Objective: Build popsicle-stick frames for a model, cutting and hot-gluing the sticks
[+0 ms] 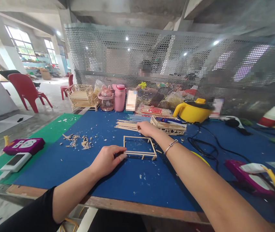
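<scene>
A small rectangular frame of thin wooden sticks [139, 152] lies on the blue table mat. My left hand [109, 159] is closed on its near left corner, thumb and fingers pinching it. Beyond the frame, my right hand [146, 128] reaches to a row of loose wooden sticks [125, 125]. Its fingers are bent together at the right ends of those sticks; how many they grip is hidden. Just right of that hand stands a finished-looking wooden stick model [173, 129] with a blue tool [168, 120] lying on top.
Wood scraps [85, 142] lie left of the frame. A larger stick model [83, 96], pink bottles [119, 98] and a yellow pot [195, 111] line the back, before a perforated metal screen [118, 54]. Purple power strips [25, 146] and black cables [206, 141] flank the work area. People sit beyond the screen.
</scene>
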A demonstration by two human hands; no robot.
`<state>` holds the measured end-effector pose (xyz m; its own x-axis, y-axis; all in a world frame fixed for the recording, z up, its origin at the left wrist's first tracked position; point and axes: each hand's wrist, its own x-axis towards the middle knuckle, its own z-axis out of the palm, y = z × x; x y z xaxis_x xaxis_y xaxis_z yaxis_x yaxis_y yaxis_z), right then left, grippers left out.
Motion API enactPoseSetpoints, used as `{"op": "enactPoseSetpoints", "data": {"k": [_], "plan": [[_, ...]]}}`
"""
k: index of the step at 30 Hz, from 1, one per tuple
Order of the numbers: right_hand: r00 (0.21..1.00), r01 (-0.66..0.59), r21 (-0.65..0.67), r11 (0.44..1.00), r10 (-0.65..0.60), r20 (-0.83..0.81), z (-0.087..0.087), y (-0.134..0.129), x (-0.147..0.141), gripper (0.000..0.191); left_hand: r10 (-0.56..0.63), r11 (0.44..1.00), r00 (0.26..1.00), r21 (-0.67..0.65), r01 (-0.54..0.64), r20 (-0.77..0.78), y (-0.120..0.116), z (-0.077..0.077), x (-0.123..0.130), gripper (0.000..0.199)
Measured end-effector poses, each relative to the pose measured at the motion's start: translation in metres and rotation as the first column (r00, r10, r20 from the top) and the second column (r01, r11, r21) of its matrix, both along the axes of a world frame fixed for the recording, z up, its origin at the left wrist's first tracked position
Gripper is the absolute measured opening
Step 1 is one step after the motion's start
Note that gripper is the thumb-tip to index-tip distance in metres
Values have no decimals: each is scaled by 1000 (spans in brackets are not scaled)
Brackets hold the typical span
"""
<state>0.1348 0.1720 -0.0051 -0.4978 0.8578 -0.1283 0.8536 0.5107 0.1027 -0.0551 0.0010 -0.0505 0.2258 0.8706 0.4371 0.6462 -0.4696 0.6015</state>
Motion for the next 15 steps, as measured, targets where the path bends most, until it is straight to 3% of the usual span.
{"op": "enactPoseSetpoints", "data": {"k": [15], "plan": [[987,38,-147,988,-14,161,7,-5,-12,31,4,1000,1000,8,-4,-15,1,0,0,21]]}}
